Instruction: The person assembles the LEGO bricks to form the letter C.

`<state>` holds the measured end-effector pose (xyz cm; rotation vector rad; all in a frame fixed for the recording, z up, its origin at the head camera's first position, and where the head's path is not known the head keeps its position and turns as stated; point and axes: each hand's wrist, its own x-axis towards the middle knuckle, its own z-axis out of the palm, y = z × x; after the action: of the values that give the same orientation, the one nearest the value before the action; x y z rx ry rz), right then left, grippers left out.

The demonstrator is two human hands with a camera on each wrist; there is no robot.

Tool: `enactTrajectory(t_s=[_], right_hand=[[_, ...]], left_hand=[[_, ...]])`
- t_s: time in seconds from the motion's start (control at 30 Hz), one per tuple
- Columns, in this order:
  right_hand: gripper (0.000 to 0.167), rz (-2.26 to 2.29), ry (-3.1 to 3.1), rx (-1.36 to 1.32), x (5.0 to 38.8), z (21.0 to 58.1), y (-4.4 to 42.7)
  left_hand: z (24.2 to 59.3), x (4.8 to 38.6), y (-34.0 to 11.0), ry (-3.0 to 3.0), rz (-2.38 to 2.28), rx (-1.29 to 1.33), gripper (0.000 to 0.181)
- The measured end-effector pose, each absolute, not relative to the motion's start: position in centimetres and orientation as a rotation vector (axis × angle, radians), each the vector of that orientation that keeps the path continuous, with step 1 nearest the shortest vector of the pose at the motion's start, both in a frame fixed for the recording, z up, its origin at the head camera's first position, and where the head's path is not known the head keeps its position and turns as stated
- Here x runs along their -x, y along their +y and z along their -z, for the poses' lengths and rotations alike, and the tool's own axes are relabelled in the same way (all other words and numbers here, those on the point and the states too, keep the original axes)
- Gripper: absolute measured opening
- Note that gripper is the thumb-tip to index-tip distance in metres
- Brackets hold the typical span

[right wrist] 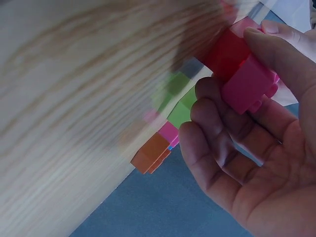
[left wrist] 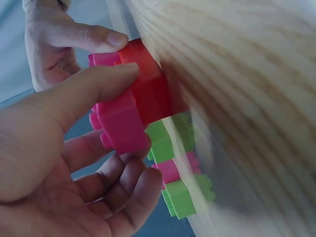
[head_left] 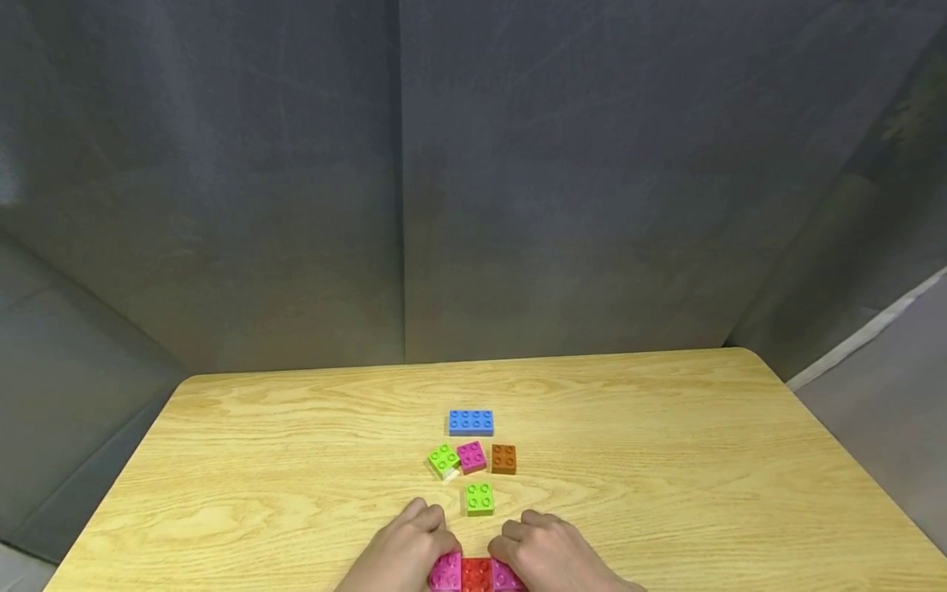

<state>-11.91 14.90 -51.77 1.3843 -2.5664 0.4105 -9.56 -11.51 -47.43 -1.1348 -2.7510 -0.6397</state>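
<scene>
Red brick (head_left: 477,575) between, we pinch the left pink brick (head_left: 445,571) with our left fingers (head_left: 427,518) and the right pink brick (head_left: 506,576) with our right fingers (head_left: 517,530), at the near part of the bench (head_left: 259,493). Just beyond lies a lime brick (head_left: 479,499); farther, a second lime brick (head_left: 444,458), a loose pink brick (head_left: 471,457) and a brown brick (head_left: 504,460); farthest, a blue brick (head_left: 470,423)

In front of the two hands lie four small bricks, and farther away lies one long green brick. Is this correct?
Not quite: the long brick is blue, not green, as the head view shows. The rest of your statement is right.
</scene>
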Motion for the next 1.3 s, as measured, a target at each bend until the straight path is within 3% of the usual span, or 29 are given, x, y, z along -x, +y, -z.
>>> enactTrajectory(t_s=[0.2,0.3,0.63,0.8,1.13,1.3], right_hand=[[0.054,-0.370,-2.579,-1.396,10.9,48.3,14.3],[0.059,-0.395,-2.583,-1.380,11.2,49.5,14.5],[0.059,-0.420,-2.613,-1.407,11.3,49.7,14.5],[0.062,-0.442,-2.631,-1.411,11.2,49.1,14.6],[0.058,-0.405,-2.677,-1.415,10.7,47.2,14.4],[0.060,-0.422,-2.656,-1.391,10.8,47.6,14.5]], left_hand=[[52.0,11.1,-11.6,-2.713,0.568,1.157,0.042],[52.9,11.3,-11.7,-2.735,0.606,1.126,0.045],[47.6,9.6,-11.8,-2.818,1.112,1.056,0.043],[48.8,9.7,-12.1,-2.785,1.350,1.013,0.046],[45.8,8.9,-11.5,-2.891,1.557,0.870,0.038],[47.2,9.3,-11.7,-2.837,1.538,0.931,0.038]])
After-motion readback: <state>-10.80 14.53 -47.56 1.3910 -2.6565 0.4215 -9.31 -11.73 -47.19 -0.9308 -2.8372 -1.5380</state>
